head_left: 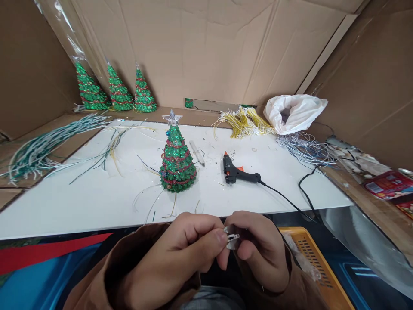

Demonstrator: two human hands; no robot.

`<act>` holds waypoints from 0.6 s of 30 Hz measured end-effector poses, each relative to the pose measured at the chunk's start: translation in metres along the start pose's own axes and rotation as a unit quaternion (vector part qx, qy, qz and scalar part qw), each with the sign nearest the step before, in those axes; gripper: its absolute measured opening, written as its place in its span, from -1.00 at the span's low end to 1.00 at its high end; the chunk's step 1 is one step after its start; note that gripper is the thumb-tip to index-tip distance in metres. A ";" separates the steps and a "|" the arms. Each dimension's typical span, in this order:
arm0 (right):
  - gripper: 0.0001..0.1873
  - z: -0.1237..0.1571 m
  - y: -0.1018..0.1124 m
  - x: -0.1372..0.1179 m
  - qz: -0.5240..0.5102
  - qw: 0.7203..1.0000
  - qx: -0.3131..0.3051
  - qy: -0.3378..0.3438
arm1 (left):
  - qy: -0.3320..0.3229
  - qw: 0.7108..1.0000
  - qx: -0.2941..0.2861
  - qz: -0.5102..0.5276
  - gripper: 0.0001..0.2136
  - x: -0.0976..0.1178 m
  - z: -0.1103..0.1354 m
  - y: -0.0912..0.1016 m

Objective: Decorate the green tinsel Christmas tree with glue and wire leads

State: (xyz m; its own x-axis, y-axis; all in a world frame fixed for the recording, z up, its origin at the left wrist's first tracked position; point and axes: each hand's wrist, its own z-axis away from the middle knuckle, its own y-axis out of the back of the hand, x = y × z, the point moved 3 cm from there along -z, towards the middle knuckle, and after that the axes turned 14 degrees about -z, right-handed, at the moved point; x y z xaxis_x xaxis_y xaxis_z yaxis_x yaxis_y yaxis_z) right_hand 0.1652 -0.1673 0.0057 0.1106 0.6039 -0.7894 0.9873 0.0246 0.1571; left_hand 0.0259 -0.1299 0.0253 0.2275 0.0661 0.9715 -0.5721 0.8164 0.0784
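Observation:
In front of my body, past the table's near edge, a small clear, silvery piece is held between both hands; its exact kind is hard to make out. The thumb and fingers of my left hand pinch its left side. My right hand curls around its right side, fingers bent and touching it. Beyond the hands a green glittery Christmas tree ornament stands upright, topped with a clear star. Thin wires stick out around its base.
A black glue gun lies on the white board, its cord running right. Wire bundles lie left, yellow-white wires behind. Three more trees stand back left. A white bag and yellow basket are right.

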 end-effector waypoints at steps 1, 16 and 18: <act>-0.67 -0.001 0.000 -0.001 0.000 1.000 -0.001 -0.001 | 0.000 1.000 -0.004 0.010 -0.60 0.000 0.000 0.000; -0.66 -0.004 0.000 -0.007 0.007 1.000 0.004 0.005 | 0.012 1.000 -0.009 0.024 -0.61 0.001 0.000 -0.002; -0.65 -0.004 0.000 -0.007 0.012 1.000 0.003 0.004 | 0.016 1.000 -0.006 0.021 -0.60 0.001 0.000 -0.002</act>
State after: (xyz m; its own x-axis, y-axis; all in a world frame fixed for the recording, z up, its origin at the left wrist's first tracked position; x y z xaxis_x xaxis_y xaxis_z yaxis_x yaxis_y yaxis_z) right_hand 0.1636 -0.1680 0.0134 0.1329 0.6099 -0.7812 0.9851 0.0055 0.1719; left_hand 0.0274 -0.1315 0.0260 0.2294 0.1184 0.9661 -0.5720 0.8195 0.0354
